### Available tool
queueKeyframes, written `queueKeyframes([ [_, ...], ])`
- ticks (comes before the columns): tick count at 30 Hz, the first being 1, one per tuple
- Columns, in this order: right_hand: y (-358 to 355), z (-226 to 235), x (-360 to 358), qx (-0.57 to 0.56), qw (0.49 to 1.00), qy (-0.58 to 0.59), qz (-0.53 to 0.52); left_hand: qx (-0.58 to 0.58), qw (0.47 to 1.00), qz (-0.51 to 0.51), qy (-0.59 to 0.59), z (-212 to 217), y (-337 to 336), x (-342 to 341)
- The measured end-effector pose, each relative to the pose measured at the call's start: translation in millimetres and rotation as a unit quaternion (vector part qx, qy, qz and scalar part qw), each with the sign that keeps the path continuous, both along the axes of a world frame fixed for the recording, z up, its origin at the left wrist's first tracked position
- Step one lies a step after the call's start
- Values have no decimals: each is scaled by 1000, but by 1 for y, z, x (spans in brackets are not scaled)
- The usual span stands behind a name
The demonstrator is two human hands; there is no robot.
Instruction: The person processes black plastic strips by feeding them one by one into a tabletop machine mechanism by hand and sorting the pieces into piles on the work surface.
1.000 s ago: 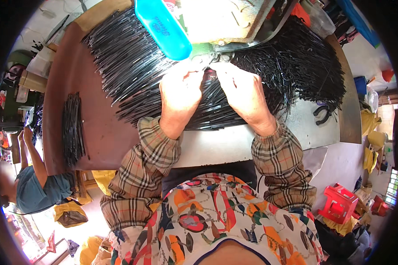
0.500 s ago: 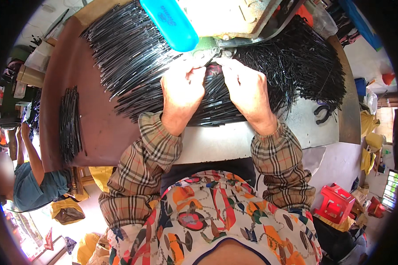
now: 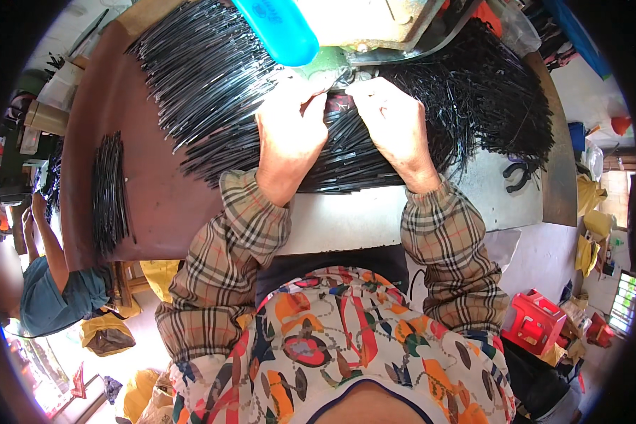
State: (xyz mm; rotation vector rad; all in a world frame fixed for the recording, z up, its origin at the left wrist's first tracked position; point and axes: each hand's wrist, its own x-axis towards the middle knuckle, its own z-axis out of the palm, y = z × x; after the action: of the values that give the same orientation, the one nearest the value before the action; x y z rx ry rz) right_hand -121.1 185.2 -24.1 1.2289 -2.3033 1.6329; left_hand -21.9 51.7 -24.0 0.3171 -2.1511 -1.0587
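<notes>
A slip at close quarters could nip a fingertip against the pale equipment (image 3: 381,21) at the far edge of the worktop (image 3: 162,205), while a dragging plaid cuff (image 3: 253,205) could scatter the black strips (image 3: 198,81), massed across its far half, left, right and between the hands. The left hand (image 3: 292,138) and right hand (image 3: 397,126) work at far center, fingers curled, tips drawn close; glare makes it impossible to tell whether either pinches a strip.
</notes>
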Motion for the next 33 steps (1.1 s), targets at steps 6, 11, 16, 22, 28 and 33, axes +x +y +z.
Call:
queueKeyframes([
  [6,-6,-3,-7,-45,999,21,-11,15,999,-20,25,0,-5,-15],
  [11,-10,-2,-10,-43,999,-14,-18,-8,1000,-3,28,3,-6,-21],
  [16,-8,-2,-10,-34,999,-9,-14,-73,996,17,52,4,-5,-21],
  [22,-7,-5,-13,-66,997,-40,16,-122,979,-8,162,0,-10,-28],
  [28,3,18,-13,-43,982,-160,89,-184,980,-51,55,15,-14,-18],
  [33,1,9,-16,-53,983,-151,91,-169,983,-68,27,14,-13,-17],
])
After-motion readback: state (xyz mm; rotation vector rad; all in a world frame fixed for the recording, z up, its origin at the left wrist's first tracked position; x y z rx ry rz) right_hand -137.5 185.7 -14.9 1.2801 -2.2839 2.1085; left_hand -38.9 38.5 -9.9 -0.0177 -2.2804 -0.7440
